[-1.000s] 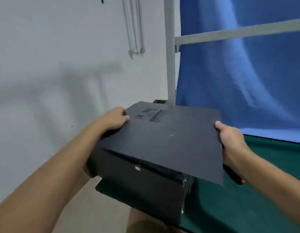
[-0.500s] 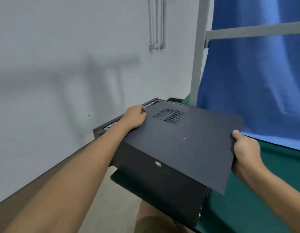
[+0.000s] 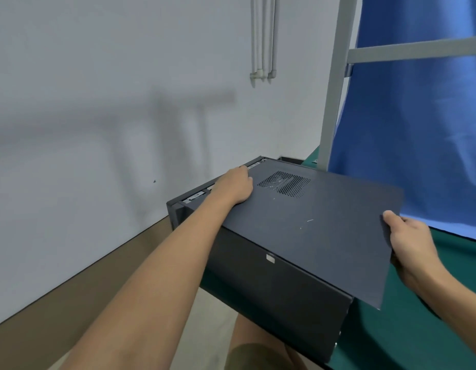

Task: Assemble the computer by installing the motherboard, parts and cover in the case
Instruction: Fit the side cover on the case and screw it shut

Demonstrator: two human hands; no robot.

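Black sheet-metal cover (image 3: 311, 225) lies on top of the case (image 3: 279, 292) but skewed, not seated. Its R end juts out past the case's R end, over the table (image 3: 418, 329). At the far L an uncovered strip of the case's top shows w/ pale metal bits inside; can't tell what they are.

L hand (image 3: 234, 186) is on the cover's L edge, just beside the vent grille (image 3: 285, 182). Fingers bent over onto the panel, holding it; thumb hidden. R hand (image 3: 407, 244) grips the cover's R edge: thumb on top, fingers tucked underneath, closed tight on the sheet. Both forearms bare.

Case sits on its side at the L corner of the green-topped table, near side facing the camera w/ 1 small white sticker (image 3: 270, 258) near its top edge. Case's near corner seems to hang past the table edge.

Behind: blue cloth (image 3: 418, 129) draped on a grey frame post (image 3: 335, 84) w/ 1 crossbar, white wall (image 3: 98, 76) w/ thin pipes (image 3: 262, 41) running down it. Below the case, the person's knee in olive shorts (image 3: 253, 356).
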